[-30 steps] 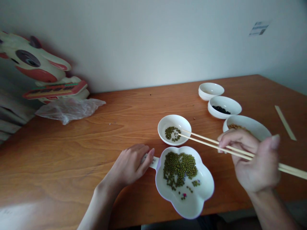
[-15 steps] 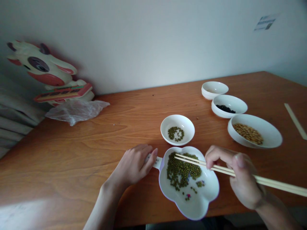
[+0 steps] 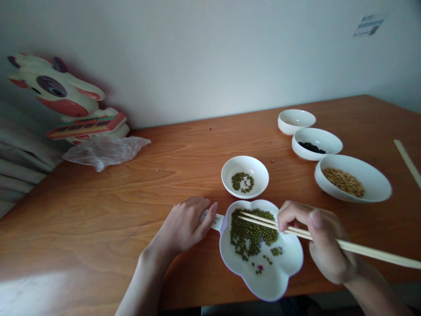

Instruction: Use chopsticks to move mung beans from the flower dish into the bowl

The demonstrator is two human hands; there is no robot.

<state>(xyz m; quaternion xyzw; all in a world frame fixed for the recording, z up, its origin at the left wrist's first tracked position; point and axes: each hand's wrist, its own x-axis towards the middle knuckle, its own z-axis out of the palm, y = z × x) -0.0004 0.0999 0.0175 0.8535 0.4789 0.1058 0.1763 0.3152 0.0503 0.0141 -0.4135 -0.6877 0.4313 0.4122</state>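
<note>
My left hand (image 3: 190, 221) is closed around the short handle of a flower-shaped white dish (image 3: 272, 276) with a lilac rim. Green mung beans (image 3: 248, 235) lie heaped in the dish's far left part, with a few scattered lower down. A pair of wooden chopsticks (image 3: 362, 249) is gripped in my right hand (image 3: 324, 243); their tips, slightly apart, touch the beans. Whether a bean sits between the tips is too small to tell. Just behind the dish stands a small white bowl (image 3: 259, 169) holding some mung beans.
At the right are a bowl of tan beans (image 3: 378, 182), a bowl of black beans (image 3: 332, 140) and another white bowl (image 3: 297, 117). A pale strip (image 3: 408, 162) lies at the right edge. A cow toy (image 3: 75, 101) and a clear plastic bag (image 3: 107, 151) occupy the back left.
My right hand has shifted slightly left with the chopsticks, and their tips have spread a little wider over the beans. My left hand keeps its hold on the handle.
</note>
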